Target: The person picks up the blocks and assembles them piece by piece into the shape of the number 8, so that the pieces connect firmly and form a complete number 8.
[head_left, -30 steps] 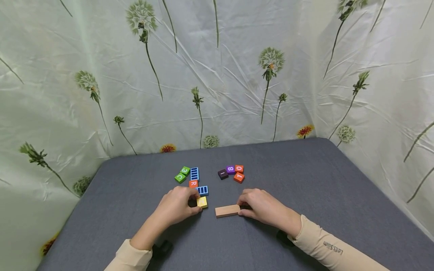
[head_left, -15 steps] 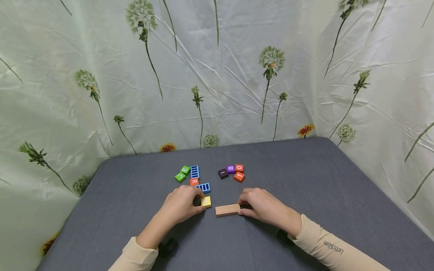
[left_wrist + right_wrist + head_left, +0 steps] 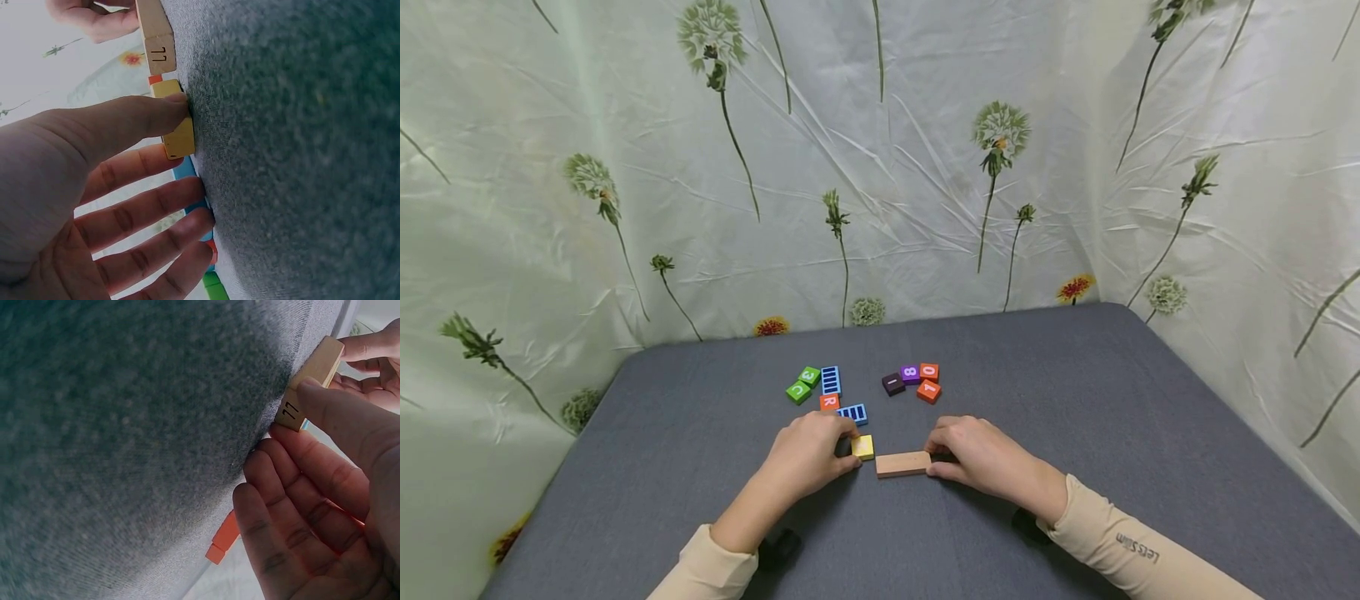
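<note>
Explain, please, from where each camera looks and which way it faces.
Head: worn on the head, facing forward and down at the table; sleeves, left grip and right grip show.
Left wrist: on that wrist, facing the yellow block; left grip shows, with part of the right grip.
Right wrist: on that wrist, facing the wooden bar; parts of both grips show.
Both wrist views share the wooden bar.

Pale floral cloth [image 3: 917, 242] (rather creased)
</note>
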Tool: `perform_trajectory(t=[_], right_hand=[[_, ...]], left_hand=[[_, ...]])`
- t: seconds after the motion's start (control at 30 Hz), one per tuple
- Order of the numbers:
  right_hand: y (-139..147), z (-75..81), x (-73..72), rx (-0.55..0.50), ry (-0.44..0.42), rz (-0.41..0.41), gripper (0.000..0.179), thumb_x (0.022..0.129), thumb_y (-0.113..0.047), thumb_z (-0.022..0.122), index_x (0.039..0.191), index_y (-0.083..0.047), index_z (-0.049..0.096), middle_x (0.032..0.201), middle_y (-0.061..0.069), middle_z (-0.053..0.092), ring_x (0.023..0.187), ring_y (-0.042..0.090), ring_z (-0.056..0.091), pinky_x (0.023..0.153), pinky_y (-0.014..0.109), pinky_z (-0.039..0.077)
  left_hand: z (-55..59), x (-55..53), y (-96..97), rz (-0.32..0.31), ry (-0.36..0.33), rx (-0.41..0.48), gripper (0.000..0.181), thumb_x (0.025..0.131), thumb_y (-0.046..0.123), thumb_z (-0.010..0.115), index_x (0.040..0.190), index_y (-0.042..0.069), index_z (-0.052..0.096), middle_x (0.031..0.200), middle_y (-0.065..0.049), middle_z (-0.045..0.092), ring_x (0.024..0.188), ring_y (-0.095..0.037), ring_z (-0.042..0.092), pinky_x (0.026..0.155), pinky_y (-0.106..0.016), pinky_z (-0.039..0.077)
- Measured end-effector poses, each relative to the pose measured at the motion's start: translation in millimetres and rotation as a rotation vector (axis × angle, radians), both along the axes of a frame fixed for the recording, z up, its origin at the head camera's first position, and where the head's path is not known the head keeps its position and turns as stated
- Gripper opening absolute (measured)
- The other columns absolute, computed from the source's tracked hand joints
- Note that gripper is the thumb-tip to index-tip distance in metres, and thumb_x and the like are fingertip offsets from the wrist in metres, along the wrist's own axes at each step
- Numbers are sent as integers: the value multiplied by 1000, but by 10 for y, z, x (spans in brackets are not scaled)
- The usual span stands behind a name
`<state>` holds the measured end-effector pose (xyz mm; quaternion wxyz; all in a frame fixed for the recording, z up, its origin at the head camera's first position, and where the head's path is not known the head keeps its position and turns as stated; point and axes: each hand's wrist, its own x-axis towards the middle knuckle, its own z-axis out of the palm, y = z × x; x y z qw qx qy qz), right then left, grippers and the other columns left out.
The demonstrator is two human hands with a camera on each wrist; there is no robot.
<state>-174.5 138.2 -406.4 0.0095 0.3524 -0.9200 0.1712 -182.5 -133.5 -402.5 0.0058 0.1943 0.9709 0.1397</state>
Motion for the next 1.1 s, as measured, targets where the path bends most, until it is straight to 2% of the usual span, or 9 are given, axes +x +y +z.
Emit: perform_trajectory(t=[0.7, 0.97, 1.1], right_hand=[[-4, -8, -1, 9, -1, -4, 12, 93, -24, 86, 100, -15, 79, 94, -4, 71, 76, 2, 57, 67, 24, 50], [3, -11, 8, -6, -4, -12, 14, 92, -24, 87, 100, -15, 80, 94, -4, 71, 76, 3, 56, 67, 24, 49], [7, -11, 9, -5, -5, -15, 15, 92, -25, 87, 101, -15, 80, 94, -5, 71, 76, 1, 53, 68, 24, 48]], left_hand=[[-7, 19, 33, -20, 10, -24, 28, 84, 29, 94, 106, 19, 81, 100, 1, 76, 77, -13, 54, 63, -40, 52], [-27, 27, 1, -7, 11, 0, 32, 82, 29, 95, 108, 20, 80, 101, 0, 77, 83, -14, 64, 69, -45, 57], [-29, 36, -17, -15, 29, 15, 29, 82, 27, 95, 104, 19, 79, 101, 0, 76, 82, -14, 63, 69, -45, 57]])
